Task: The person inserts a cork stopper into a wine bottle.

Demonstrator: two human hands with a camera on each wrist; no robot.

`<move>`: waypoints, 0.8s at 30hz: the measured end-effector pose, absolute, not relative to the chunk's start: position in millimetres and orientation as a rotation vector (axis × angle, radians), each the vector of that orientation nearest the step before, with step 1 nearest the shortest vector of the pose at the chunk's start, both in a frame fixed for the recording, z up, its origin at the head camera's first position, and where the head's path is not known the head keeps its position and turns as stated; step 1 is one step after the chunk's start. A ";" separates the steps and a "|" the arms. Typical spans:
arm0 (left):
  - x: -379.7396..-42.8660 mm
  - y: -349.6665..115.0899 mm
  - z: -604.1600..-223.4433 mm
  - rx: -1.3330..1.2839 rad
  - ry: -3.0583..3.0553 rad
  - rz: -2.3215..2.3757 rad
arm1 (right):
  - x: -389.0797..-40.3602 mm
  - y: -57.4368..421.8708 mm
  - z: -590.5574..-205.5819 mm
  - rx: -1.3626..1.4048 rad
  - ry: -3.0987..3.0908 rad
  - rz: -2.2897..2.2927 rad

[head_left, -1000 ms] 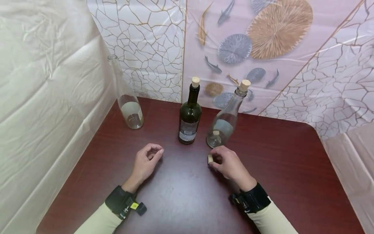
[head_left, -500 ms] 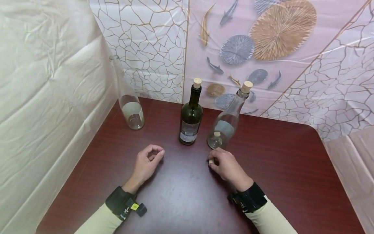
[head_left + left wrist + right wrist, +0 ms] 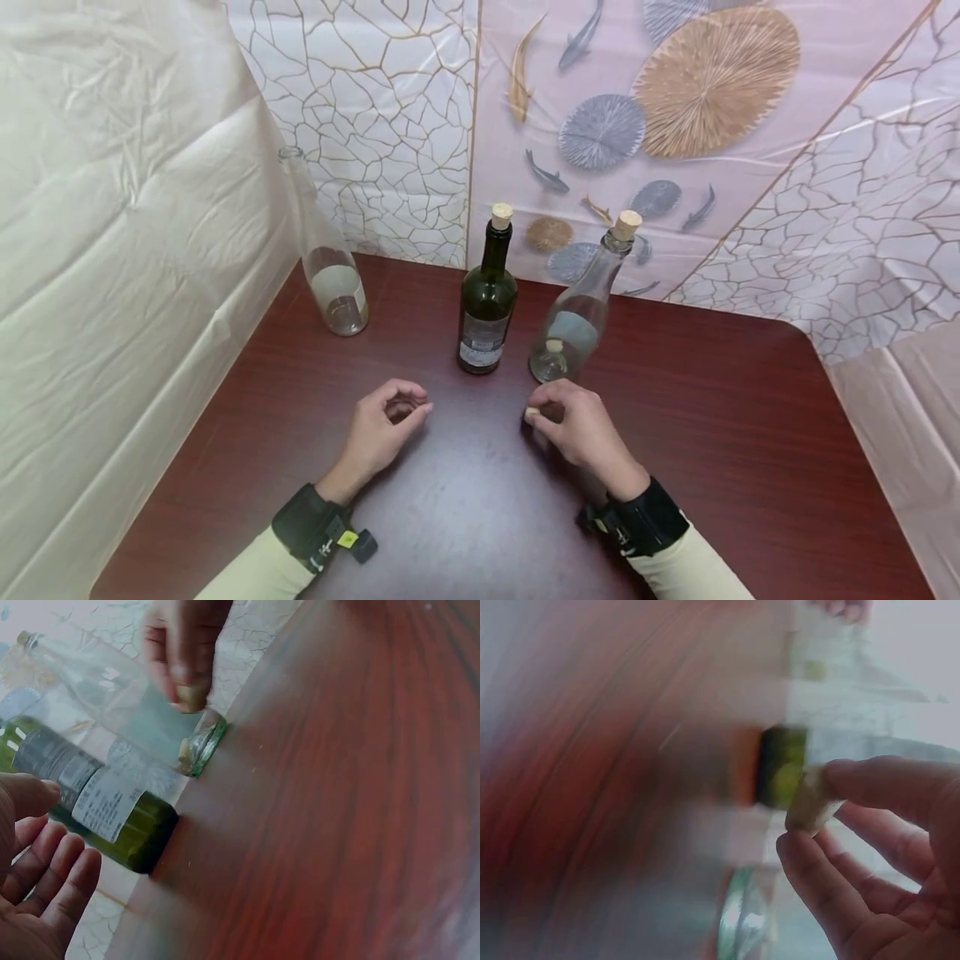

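Note:
Between thumb and fingertips my right hand (image 3: 588,429) pinches a small cork (image 3: 810,802), close over the table in front of the right clear bottle. Only a bit of that cork shows in the head view. My left hand (image 3: 378,433) is loosely curled with nothing in it, left of centre. A dark green wine bottle (image 3: 487,292) stands upright beyond the hands, a cork (image 3: 502,217) in its mouth. Right of it, the clear glass bottle (image 3: 576,321) also has a cork (image 3: 627,224) in its neck; a light cork-like piece shows low in its base.
An uncorked clear bottle (image 3: 337,287) with a pale label stands at the back left of the dark red table (image 3: 720,433). Patterned sheets (image 3: 375,125) hang behind the table, and a plain cream sheet (image 3: 112,250) runs along the left.
My right hand has shifted slightly left with the cork, which now shows less. The left hand has moved a little to the right, its thumb and fingers parting wider. The bottles stay put.

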State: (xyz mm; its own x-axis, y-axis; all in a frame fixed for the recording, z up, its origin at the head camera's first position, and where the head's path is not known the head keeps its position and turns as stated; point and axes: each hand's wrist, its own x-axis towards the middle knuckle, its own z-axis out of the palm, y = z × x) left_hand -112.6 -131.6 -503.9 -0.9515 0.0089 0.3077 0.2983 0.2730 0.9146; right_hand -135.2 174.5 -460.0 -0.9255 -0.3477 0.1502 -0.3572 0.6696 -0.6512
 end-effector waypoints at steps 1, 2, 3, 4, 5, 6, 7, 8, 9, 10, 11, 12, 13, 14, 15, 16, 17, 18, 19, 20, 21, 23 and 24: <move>-110.9 -130.1 -504.0 -0.324 -2.298 -1.714 | -132.3 172.4 -456.6 0.581 -2.854 1.274; -108.8 -128.5 -503.7 -0.369 -2.297 -1.682 | -129.4 170.2 -452.9 0.559 -2.839 1.441; -106.7 -126.6 -502.9 -0.421 -2.291 -1.656 | -126.3 167.9 -449.1 0.529 -2.819 1.608; -104.8 -124.6 -501.7 -0.478 -2.288 -1.619 | -123.4 165.5 -445.8 0.491 -2.793 1.791; -102.7 -122.6 -499.8 -0.539 -2.287 -1.583 | -120.5 163.5 -442.8 0.448 -2.764 1.957; -100.8 -120.3 -497.2 -0.610 -2.277 -1.539 | -117.7 161.7 -440.3 0.405 -2.733 2.113; -99.3 -117.8 -494.2 -0.679 -2.267 -1.489 | -115.3 159.8 -438.5 0.364 -2.691 2.271; -98.2 -115.3 -490.8 -0.750 -2.251 -1.440 | -113.0 158.4 -437.4 0.326 -2.625 2.440; -97.6 -112.6 -487.2 -0.822 -2.224 -1.398 | -110.9 157.2 -437.1 0.287 -2.542 2.611; -97.4 -110.0 -483.4 -0.886 -2.197 -1.352 | -109.0 156.2 -437.1 0.249 -2.439 2.786; -97.2 -107.7 -479.6 -0.942 -2.167 -1.319 | -107.2 155.5 -437.3 0.226 -2.326 2.942; -97.6 -105.3 -476.2 -0.991 -2.134 -1.294 | -105.7 154.7 -437.9 0.215 -2.205 3.083; -98.0 -103.1 -473.4 -1.026 -2.105 -1.275 | -104.4 154.1 -438.8 0.217 -2.083 3.206; -98.5 -101.0 -470.7 -1.056 -2.080 -1.266 | -103.1 153.6 -439.8 0.222 -1.968 3.306; -98.9 -99.0 -468.3 -1.078 -2.062 -1.262 | -101.8 153.2 -440.7 0.231 -1.879 3.378; -99.0 -97.3 -466.4 -1.094 -2.051 -1.264 | -100.7 152.8 -441.8 0.245 -1.806 3.432; -98.9 -96.0 -464.7 -1.103 -2.049 -1.266 | -99.7 152.4 -442.8 0.263 -1.747 3.473; -98.9 -94.7 -463.4 -1.111 -2.046 -1.272 | -98.8 152.1 -443.6 0.275 -1.707 3.502; -98.8 -93.6 -462.5 -1.117 -2.045 -1.277 | -98.0 151.9 -444.2 0.283 -1.678 3.525; -98.3 -92.7 -461.5 -1.119 -2.051 -1.284 | -97.2 151.5 -444.6 0.289 -1.662 3.539; -97.8 -91.9 -460.9 -1.121 -2.054 -1.292 | -96.6 151.1 -444.9 0.296 -1.652 3.548; -96.5 -90.8 -459.7 -1.120 -2.063 -1.303 | -95.5 150.7 -444.7 0.302 -1.648 3.557; -96.0 -90.4 -459.4 -1.121 -2.063 -1.307 | -95.1 150.5 -444.6 0.304 -1.650 3.560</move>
State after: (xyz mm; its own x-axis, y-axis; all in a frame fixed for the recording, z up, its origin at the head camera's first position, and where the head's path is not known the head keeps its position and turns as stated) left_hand -96.0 -90.4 -459.4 -0.5681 0.3947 0.7221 0.8215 0.2206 0.5258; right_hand -95.1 150.5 -444.6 -0.6909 -0.7002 -0.1801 0.5900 -0.4021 -0.7002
